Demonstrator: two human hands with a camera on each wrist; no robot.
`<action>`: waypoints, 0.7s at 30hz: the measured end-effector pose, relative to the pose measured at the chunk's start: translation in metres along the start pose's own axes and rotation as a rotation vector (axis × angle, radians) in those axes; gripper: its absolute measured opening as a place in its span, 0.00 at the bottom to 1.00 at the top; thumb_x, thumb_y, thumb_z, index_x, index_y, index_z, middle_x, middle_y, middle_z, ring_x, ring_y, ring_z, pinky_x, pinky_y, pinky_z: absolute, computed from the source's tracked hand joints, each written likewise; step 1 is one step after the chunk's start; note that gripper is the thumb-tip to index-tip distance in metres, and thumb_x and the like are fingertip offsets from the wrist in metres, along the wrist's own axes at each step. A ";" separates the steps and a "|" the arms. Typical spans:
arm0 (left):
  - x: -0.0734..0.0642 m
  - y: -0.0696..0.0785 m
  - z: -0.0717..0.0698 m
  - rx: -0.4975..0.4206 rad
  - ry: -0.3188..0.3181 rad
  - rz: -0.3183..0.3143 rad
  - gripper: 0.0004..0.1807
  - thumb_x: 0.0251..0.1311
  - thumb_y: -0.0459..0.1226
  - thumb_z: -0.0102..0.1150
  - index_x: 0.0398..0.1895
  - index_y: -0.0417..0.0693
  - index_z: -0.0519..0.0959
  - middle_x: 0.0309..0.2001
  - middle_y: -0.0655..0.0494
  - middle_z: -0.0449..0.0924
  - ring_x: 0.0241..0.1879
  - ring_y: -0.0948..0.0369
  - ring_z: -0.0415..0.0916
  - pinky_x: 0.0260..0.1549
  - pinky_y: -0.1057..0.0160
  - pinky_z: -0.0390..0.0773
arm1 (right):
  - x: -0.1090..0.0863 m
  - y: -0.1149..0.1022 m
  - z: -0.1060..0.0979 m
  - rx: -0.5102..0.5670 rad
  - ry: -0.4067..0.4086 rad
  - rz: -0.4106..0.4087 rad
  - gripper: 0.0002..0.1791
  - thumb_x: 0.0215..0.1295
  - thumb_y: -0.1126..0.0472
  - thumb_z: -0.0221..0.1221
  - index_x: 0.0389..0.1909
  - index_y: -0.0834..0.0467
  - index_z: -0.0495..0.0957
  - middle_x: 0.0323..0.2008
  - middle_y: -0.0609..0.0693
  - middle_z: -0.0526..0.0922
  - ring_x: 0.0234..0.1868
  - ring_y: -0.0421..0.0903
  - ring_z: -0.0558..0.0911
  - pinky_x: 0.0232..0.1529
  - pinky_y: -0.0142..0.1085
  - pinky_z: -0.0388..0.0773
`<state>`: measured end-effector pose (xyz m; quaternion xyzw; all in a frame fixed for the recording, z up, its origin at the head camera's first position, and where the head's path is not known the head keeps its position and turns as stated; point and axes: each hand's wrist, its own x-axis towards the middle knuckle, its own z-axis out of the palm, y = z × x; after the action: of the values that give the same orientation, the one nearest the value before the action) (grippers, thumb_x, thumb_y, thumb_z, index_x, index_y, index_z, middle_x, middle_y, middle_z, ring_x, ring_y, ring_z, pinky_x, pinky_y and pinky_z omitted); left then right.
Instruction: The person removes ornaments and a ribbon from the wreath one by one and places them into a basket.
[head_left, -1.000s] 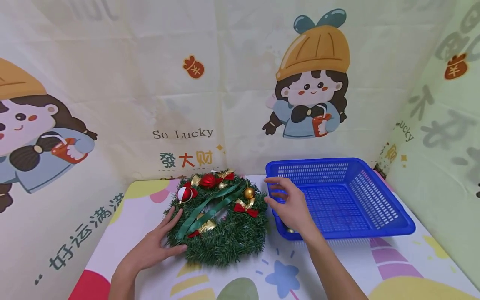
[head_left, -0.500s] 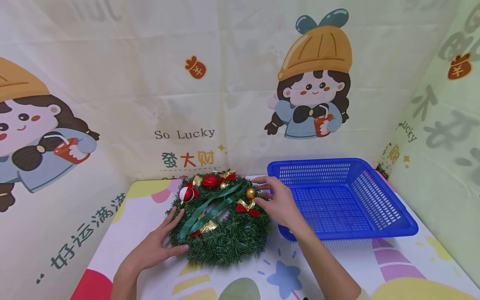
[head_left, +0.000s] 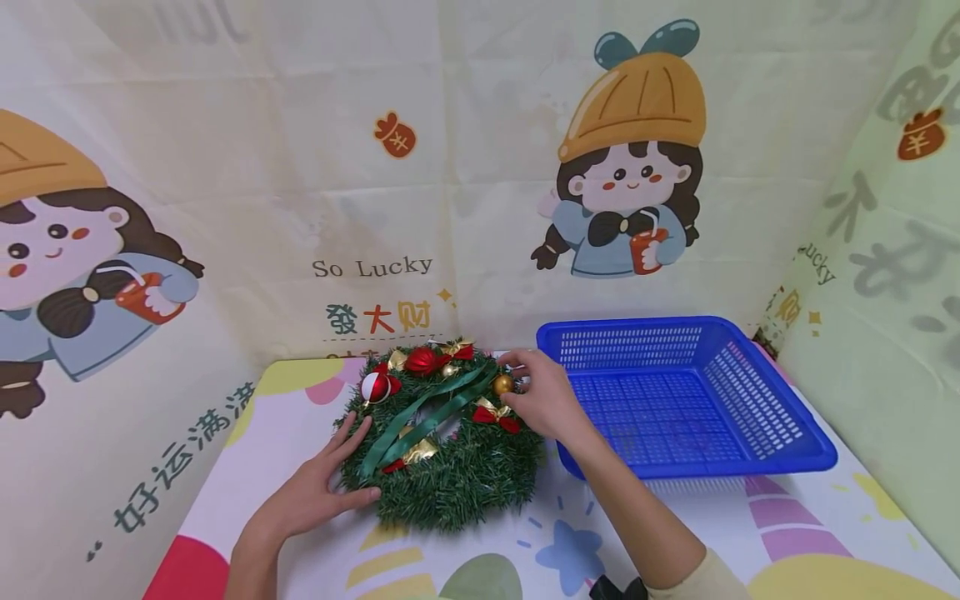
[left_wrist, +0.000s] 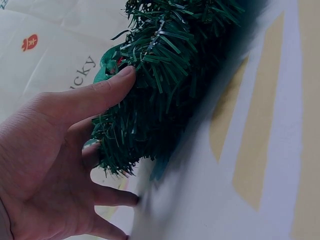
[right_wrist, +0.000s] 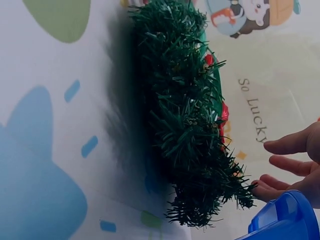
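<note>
The counter (head_left: 285,433) is white, with bright shapes on it — a blue star (head_left: 570,552), a green patch and yellow stripes. Pale cloth (head_left: 480,192) hangs behind it and at the sides. It has writing on it, and girls (head_left: 628,167) in orange hats.

The wreath (head_left: 461,475) lies flat on the counter, between the two hands. The left hand (head_left: 311,492) is at its left side, fingers spread wide, with the thumb touching the green bits at the edge. The right hand (head_left: 547,396) is at the wreath's far right side. Its fingers bend a little, with a gap between them and the thumb, right beside a gold ball (head_left: 502,384). I can't tell if they touch the ball.

A red ball (head_left: 424,360), a red and white ball (head_left: 375,387) and a red and gold bow (head_left: 497,417) sit on the wreath too. Green ribbon (head_left: 454,403) lies across the middle.

A blue basket (head_left: 813,454) stands just right of the wreath. The right arm crosses over its near left corner — and in the right wrist view, the basket hides part of that hand.
</note>
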<state>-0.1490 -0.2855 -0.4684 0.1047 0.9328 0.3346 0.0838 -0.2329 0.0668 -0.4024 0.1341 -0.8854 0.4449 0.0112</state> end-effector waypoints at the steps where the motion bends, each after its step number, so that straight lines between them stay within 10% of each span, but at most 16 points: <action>1: 0.000 0.000 0.000 0.001 0.001 0.000 0.57 0.60 0.61 0.70 0.86 0.64 0.48 0.86 0.49 0.36 0.80 0.29 0.44 0.64 0.23 0.64 | 0.001 0.000 0.001 -0.007 -0.003 0.010 0.25 0.62 0.70 0.70 0.60 0.57 0.81 0.63 0.62 0.79 0.60 0.61 0.82 0.56 0.53 0.83; 21: 0.001 -0.002 0.001 0.003 -0.001 -0.005 0.57 0.60 0.61 0.70 0.86 0.64 0.48 0.86 0.49 0.36 0.80 0.30 0.44 0.65 0.23 0.63 | 0.024 0.001 0.013 -0.156 -0.060 0.124 0.26 0.60 0.70 0.66 0.61 0.60 0.79 0.59 0.63 0.82 0.57 0.60 0.81 0.52 0.51 0.83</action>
<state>-0.1500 -0.2862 -0.4710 0.1025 0.9335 0.3329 0.0848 -0.2546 0.0511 -0.4077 0.0910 -0.9239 0.3703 -0.0323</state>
